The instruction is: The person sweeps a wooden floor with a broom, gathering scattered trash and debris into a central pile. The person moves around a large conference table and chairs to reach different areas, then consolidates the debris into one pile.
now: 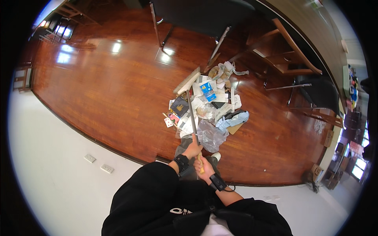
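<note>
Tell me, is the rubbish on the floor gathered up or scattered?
Gathered: the rubbish lies in one heap on the wooden floor, broom head at its far edge.

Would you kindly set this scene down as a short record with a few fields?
Setting: glossy reddish-brown wooden floor beside a white wall with sockets.
Left hand: grips the long thin broom handle, higher along it.
Right hand: grips the handle's yellowish end.
Broom head: pale, flat, at the far edge of the heap.
Heap: pile of mixed litter with papers, clear plastic bags and a blue packet.
Nearby: black chair on metal legs, wooden desk.
</note>
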The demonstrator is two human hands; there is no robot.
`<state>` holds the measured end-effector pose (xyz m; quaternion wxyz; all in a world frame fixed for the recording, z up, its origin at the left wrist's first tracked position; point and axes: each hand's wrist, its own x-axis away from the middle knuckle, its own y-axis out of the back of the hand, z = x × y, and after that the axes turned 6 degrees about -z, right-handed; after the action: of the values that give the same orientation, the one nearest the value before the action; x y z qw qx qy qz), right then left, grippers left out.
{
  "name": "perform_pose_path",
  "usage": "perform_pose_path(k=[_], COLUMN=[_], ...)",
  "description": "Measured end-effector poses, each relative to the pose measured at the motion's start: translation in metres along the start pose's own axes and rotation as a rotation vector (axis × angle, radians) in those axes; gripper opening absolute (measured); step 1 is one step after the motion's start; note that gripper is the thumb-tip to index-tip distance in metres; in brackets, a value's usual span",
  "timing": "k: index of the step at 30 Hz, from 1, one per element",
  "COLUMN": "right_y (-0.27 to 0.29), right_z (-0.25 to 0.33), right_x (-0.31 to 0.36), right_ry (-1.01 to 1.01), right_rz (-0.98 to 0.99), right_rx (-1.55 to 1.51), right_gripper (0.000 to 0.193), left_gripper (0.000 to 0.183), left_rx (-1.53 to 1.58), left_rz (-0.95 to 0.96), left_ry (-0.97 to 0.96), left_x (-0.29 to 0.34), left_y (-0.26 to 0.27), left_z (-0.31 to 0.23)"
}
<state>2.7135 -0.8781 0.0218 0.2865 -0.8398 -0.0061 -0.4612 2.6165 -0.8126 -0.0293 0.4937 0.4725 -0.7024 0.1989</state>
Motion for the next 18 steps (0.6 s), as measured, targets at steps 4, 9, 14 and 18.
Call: perform_pose_path(k=[4,9,14,18], right_y=[-0.019,-0.032,-0.046,-0.062], right_z=[-0.008,0.007,0.043,0.071], right_x=[0.028,0.067,0.054,0.006], right_ry=[0.020,-0.013,0.111,0.257], right_rz=[0.041,0.112,0.105,0.076], right_rx=[0.087,0.027,0.099,0.295], right_gripper=[0.018,0.018,0.020,0.024], left_gripper=[0.077,0.074,0.070,0.058], left_rx=[0.235,0.197,0.132,0.013], left_rz=[-0.015,-0.039,-0.059,-0.084], left_ry=[0.018,-0.039,-0.137,-0.295], left_x=[0.032,0.051,0.019,-0.031], left_y=[0.004,-0.013,-0.017,0.005], left_z=[-0.012,-0.042,-0.086,-0.104])
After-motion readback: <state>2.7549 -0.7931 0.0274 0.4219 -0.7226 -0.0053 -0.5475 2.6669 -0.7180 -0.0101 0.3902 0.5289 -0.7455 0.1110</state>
